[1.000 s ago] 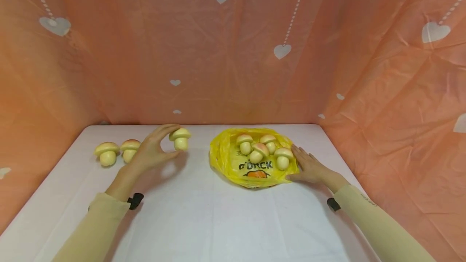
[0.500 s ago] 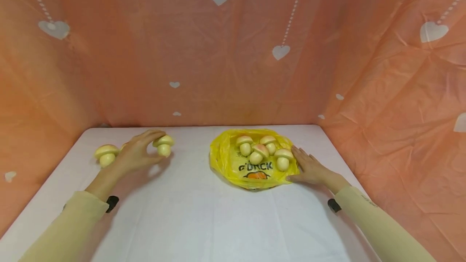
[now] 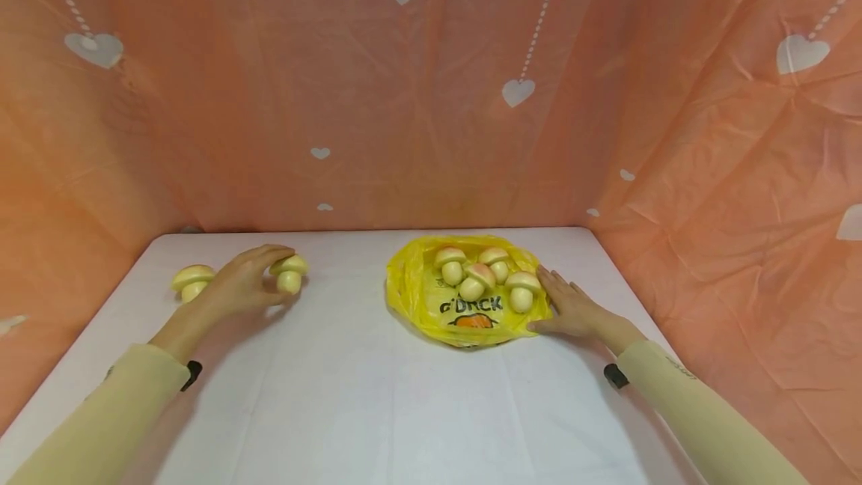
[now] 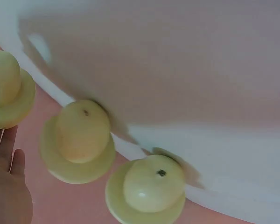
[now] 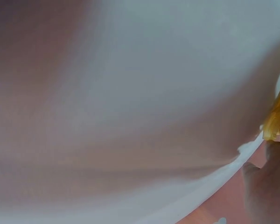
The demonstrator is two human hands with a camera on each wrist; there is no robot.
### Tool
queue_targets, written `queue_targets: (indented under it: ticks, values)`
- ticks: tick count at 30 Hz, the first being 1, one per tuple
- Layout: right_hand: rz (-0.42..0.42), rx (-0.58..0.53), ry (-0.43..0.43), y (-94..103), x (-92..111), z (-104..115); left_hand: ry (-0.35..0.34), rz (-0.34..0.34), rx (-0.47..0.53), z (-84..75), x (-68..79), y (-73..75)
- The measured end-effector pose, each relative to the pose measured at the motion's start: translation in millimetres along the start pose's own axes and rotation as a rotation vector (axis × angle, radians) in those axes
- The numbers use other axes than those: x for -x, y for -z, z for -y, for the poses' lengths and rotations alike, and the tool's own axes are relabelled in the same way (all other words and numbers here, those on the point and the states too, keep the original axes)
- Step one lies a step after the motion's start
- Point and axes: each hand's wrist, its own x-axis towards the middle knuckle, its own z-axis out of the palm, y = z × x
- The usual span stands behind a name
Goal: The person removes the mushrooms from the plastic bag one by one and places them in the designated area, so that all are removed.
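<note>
My left hand (image 3: 236,281) holds a toy mushroom (image 3: 289,283) with a cream stem and rounded cap, between thumb and fingers at the left of the table. In the left wrist view that mushroom (image 4: 4,88) is at the left edge. Behind the left hand stands another mushroom (image 3: 192,283); a further mushroom (image 4: 79,140) shows in the left wrist view but is hidden in the head view. My right hand (image 3: 572,307) rests with extended fingers against the right rim of a yellow plastic bag (image 3: 411,305). Several mushrooms (image 3: 474,283) lie on the bag.
A white cloth covers the table (image 3: 350,410). An orange curtain (image 3: 377,126) with pale hearts hangs behind and at both sides. Between the left hand and the bag lies a stretch of bare cloth.
My left hand has moved left with its mushroom, away from the bag and towards the other mushrooms, covering one of them. The right hand and the bag stay in place.
</note>
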Motion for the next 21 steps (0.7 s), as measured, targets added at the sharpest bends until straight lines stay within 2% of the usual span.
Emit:
queue_targets:
  ticks: [10,21]
  values:
    - [0.002,0.007,-0.001,-0.4,-0.3,0.5,-0.033,0.009,-0.037,9.0,7.7,0.6]
    - [0.011,0.006,-0.004,1.5,0.1,1.3,-0.042,0.0,-0.021,16.5,9.5,0.2]
